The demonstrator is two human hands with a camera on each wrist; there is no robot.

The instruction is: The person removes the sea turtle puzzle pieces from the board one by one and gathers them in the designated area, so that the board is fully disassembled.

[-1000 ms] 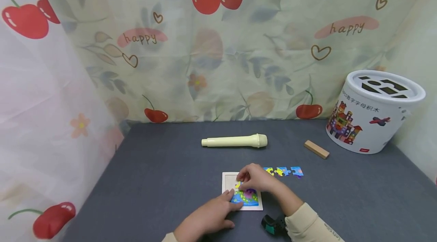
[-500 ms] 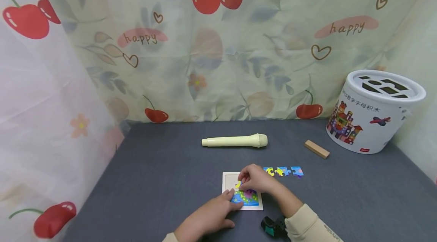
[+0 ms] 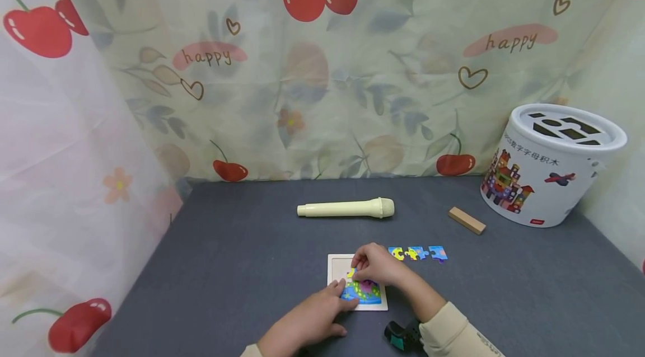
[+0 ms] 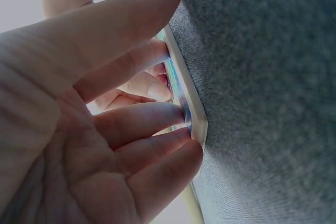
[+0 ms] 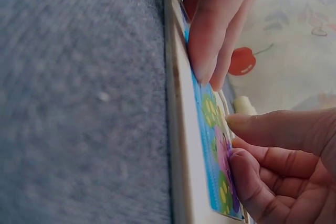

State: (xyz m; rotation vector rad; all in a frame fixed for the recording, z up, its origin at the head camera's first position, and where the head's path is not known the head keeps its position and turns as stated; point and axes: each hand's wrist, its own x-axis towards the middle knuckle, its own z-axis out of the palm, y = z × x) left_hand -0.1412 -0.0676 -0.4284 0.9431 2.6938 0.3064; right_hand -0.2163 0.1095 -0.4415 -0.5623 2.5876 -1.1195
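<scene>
A wooden puzzle tray (image 3: pixel 330 273) with a pale rim lies near the table's front, partly filled with a blue, green, pink and purple picture (image 3: pixel 372 293). My left hand (image 3: pixel 314 315) rests on its left and near side, fingers extended, fingertips pressing on the picture and rim in the left wrist view. With thumb and forefinger, my right hand (image 3: pixel 380 264) pinches a yellow puzzle piece (image 3: pixel 351 273) down at the picture's upper edge. The fingers hide most of that piece. Loose puzzle pieces (image 3: pixel 417 253) lie in a row just beyond the right hand.
Behind the tray lies a pale yellow toy microphone (image 3: pixel 345 208). A wooden block (image 3: pixel 467 220) rests to the right, near a white lidded bucket (image 3: pixel 549 172). A black device with a green patch (image 3: pixel 398 337) sits by the right sleeve. A printed curtain (image 3: pixel 322 99) bounds the table's back.
</scene>
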